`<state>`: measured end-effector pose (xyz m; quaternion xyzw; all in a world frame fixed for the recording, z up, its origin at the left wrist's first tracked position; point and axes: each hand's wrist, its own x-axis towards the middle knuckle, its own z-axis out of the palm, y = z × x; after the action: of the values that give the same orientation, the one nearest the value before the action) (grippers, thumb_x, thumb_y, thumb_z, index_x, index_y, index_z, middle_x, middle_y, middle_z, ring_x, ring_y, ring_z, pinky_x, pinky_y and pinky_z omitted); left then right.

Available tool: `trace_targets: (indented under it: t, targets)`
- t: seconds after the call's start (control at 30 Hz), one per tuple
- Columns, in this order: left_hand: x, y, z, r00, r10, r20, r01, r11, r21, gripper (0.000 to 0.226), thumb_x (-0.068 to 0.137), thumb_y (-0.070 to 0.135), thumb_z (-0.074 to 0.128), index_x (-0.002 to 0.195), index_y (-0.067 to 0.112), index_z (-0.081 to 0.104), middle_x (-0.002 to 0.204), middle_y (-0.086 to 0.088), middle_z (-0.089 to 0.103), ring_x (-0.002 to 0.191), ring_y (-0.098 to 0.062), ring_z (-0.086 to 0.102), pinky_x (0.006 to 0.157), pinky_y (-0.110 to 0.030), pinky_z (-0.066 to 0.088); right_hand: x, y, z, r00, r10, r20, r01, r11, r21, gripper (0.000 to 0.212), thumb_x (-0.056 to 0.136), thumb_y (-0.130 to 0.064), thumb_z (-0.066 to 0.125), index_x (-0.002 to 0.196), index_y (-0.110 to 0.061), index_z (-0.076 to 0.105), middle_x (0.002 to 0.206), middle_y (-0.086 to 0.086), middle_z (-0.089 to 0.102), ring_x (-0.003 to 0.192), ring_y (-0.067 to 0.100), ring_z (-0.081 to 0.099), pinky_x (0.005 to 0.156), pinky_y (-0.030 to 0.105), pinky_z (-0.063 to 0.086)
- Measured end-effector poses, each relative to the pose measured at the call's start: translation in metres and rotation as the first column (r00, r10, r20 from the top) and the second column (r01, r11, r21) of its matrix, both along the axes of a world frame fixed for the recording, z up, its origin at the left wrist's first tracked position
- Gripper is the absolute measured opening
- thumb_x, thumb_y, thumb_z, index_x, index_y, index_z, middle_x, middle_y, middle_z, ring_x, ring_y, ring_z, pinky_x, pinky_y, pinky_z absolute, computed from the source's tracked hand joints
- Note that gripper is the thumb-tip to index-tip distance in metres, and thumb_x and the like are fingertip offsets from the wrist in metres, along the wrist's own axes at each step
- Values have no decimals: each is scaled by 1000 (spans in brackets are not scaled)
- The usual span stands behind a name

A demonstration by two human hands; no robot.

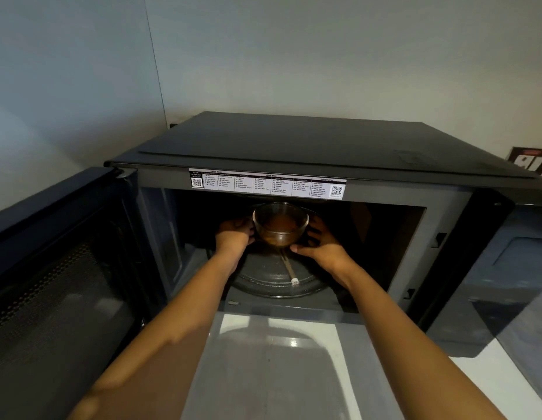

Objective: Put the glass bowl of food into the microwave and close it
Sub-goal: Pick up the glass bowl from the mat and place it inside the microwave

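Black mesh-backed glass fills the open microwave door point(60, 280), which is swung wide at the far left, well apart from the cavity. Next to it the dark grey box-shaped microwave point(294, 147) is seen from above, its mouth open and a white printed menu sticker point(266, 184) stuck along the top lip.

Inside the cavity the left hand point(233, 234) is pressed against the left wall of the small clear glass bowl of brown food point(280, 225), and the right hand point(321, 241) is cupped against its right wall, thumb low by the base. Both grips are closed on the bowl, which is held level between them over the back half of the round clear glass turntable point(272, 274). Whether the base is already touching the turntable cannot be told; the cavity is dim there.

For a good placement the bowl should be lowered straight down and kept level, so the food is not tipped. It should be set near the turntable's centre, where rotation will not swing it against a wall. Fingers should be released only once the weight is felt to rest. Both arms must be drawn clear before the door at the left is pushed shut. The white glossy worktop point(475, 377) lies at the lower right.
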<state>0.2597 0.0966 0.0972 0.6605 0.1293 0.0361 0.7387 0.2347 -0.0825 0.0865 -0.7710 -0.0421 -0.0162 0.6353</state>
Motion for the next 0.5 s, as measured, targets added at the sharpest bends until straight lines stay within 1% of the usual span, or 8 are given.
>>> trace_targets:
  t: [0.03,0.1,0.17,0.27,0.3,0.37,0.43,0.5]
  targets:
    - [-2,1,0,1000,3,-4,-3,1000,10,28,96,5,48,120,-4,58,94,-7,61,71,-9,55,66,-21,49,-2,-1,-2,1000,-22,3,22,999,-50,81,74,8,70,141,-8,28,141,13,42,119,15,45,89,13,44]
    - [-8,3,3,1000,11,2,-11,1000,28,27,96,5,49,119,-3,59,81,-1,60,70,-9,55,65,-21,49,-9,-4,-5,997,-70,15,72,980,-188,79,76,0,71,142,-7,28,142,14,42,128,24,43,104,27,38]
    - [-14,5,7,1000,27,6,-27,998,64,25,95,4,49,116,-3,61,78,1,59,70,-9,55,65,-22,48,-16,-8,-11,993,-106,51,116,952,-285,73,80,-9,70,141,-5,31,139,14,45,129,28,44,109,36,37]
    - [-27,7,15,998,51,31,-57,979,198,26,93,2,46,111,-2,65,89,-7,63,78,-17,60,73,-30,53,-33,-12,-16,984,-140,111,168,937,-307,61,84,-17,66,137,-4,37,135,16,46,126,27,45,107,36,39]
    - [-32,8,17,997,63,43,-72,966,249,28,92,3,46,111,-1,67,94,-10,65,84,-21,61,80,-36,54,-39,-13,-18,980,-148,131,183,932,-314,59,85,-18,65,136,-4,38,135,16,45,125,27,45,107,36,39]
    - [-42,10,23,994,85,70,-104,936,337,28,92,5,46,106,2,69,104,-15,69,95,-27,64,95,-40,53,-48,-14,-19,975,-145,169,195,922,-335,57,87,-19,62,136,-5,37,136,15,42,126,25,45,107,33,38]
    - [-56,12,31,990,98,99,-130,907,400,28,92,8,46,104,6,71,110,-17,70,104,-31,64,97,-41,51,-59,-15,-17,970,-138,202,202,916,-345,55,89,-20,59,137,-7,36,138,12,41,126,22,44,104,30,37]
    - [-71,15,41,986,104,132,-153,880,450,28,92,10,47,104,8,72,109,-16,70,103,-31,66,94,-35,53,-71,-17,-16,964,-132,232,213,904,-369,52,91,-21,56,138,-10,36,139,10,41,126,21,45,104,30,37]
